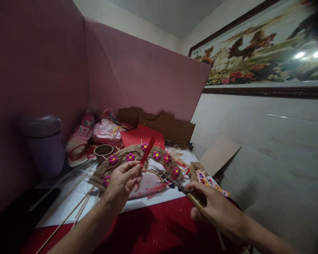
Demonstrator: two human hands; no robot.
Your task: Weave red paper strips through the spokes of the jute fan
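Note:
Between the thumb and fingers of my left hand (125, 180) is a narrow red paper strip (148, 151), its long end pointing up and to the right. My right hand (209, 204) grips a pair of scissors (187, 191) by the handles, blades towards the strip but apart from it. Behind both hands lies an arched twine-covered piece (121, 163) with several magenta flowers (130, 157) with yellow centres on it. Inside the arch sits a pink-dotted white cloth (145, 184), partly hidden by my left hand.
Red paper sheets (143, 135) and torn cardboard (161, 123) stand at the back. A cardboard tube roll (104, 151) and a purple bin (45, 148) are on the left, with thin wooden sticks (66, 215) in front. Flower-patterned material (212, 184) lies right.

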